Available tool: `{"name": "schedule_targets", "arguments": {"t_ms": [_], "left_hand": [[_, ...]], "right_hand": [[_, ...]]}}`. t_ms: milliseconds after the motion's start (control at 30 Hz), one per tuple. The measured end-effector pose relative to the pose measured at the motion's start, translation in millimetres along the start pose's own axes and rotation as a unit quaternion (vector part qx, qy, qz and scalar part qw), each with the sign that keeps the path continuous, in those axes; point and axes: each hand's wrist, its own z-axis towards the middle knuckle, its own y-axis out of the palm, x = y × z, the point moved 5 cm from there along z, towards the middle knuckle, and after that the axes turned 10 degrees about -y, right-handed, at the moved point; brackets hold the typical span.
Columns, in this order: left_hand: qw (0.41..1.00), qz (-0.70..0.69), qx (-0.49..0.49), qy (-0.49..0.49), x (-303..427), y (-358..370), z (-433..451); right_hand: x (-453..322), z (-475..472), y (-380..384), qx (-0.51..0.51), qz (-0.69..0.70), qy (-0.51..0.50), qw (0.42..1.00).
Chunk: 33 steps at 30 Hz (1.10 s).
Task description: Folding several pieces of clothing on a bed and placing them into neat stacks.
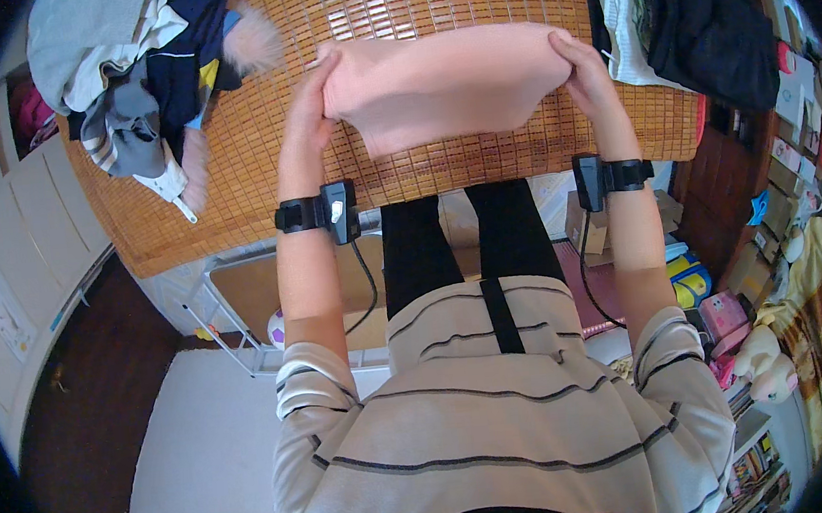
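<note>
A pink cloth garment point(440, 85) is stretched sideways between my two hands, over a bed or table covered with a bamboo tile mat point(263, 159). My left hand point(316, 96) grips its left end, and my right hand point(580, 66) grips its right end. The lower edge of the cloth hangs a little, and its exact kind cannot be told. Each wrist wears a black strap with a small black device and a cable.
A heap of clothes point(124, 84) with pink fluffy trim lies at the mat's left. Folded white cloth point(629, 25) and dark garments point(714, 32) lie at its right. Below the mat's near edge stand a white metal frame point(223, 324) and cardboard boxes point(588, 223).
</note>
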Motion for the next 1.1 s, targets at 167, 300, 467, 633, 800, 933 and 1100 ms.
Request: {"name": "schedule_targets", "arguments": {"t_ms": [167, 300, 467, 633, 800, 933, 1100], "left_hand": [[0.96, 0.101, 0.014, 0.262, 51, 17, -52], [0.949, 0.074, -0.014, 0.307, 33, 14, -54], [0.95, 0.252, 0.081, 0.166, -60, -32, -5], [0.965, 0.242, 0.08, 0.055, -145, -70, 26], [0.972, 0.226, 0.055, 0.012, -139, -64, 33], [0.983, 0.17, 0.062, 0.025, -115, -44, 36], [0.972, 0.2, 0.05, 0.111, -90, -23, 23]], "right_hand": [[-39, -15, 4, -0.032, 0.018, -0.157, 0.987], [-27, -38, -22, -0.002, -0.08, -0.264, 0.961], [61, -62, -54, 0.021, -0.366, -0.264, 0.892], [154, -80, -81, 0.09, -0.149, -0.058, 0.983], [147, -71, -74, 0.065, -0.218, -0.025, 0.973], [132, -40, -53, 0.064, -0.183, -0.021, 0.981], [111, -33, -43, 0.041, -0.182, -0.041, 0.981]]}}
